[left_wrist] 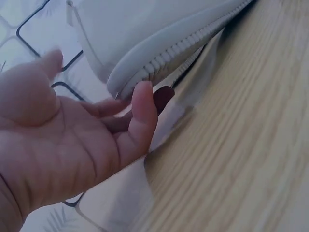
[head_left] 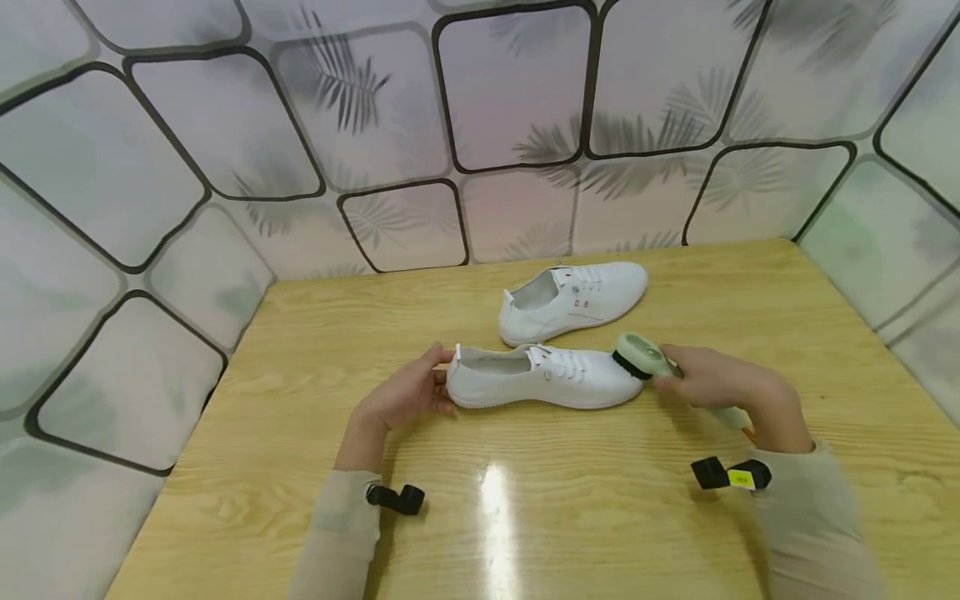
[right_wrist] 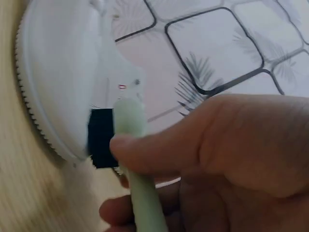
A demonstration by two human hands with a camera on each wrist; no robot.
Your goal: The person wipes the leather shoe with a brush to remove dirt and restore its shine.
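A white lace-up shoe (head_left: 517,385) lies on the wooden table, heel to the left and toe to the right. My left hand (head_left: 408,390) cups its heel; in the left wrist view (left_wrist: 72,130) the fingers curl at the heel's sole edge while the thumb stands apart. My right hand (head_left: 712,379) grips a pale green shoe brush (head_left: 643,353) by its handle, thumb on top in the right wrist view (right_wrist: 183,140). Its dark bristles (right_wrist: 101,137) meet the shoe's toe. Behind this shoe lies a second white shoe (head_left: 600,292), which neither hand touches.
The wooden table (head_left: 585,517) spreads around both shoes and meets a patterned wall covering (head_left: 517,92) at the back. More of this covering rises at the left and right sides. A black camera strap (head_left: 393,498) sits on each sleeve.
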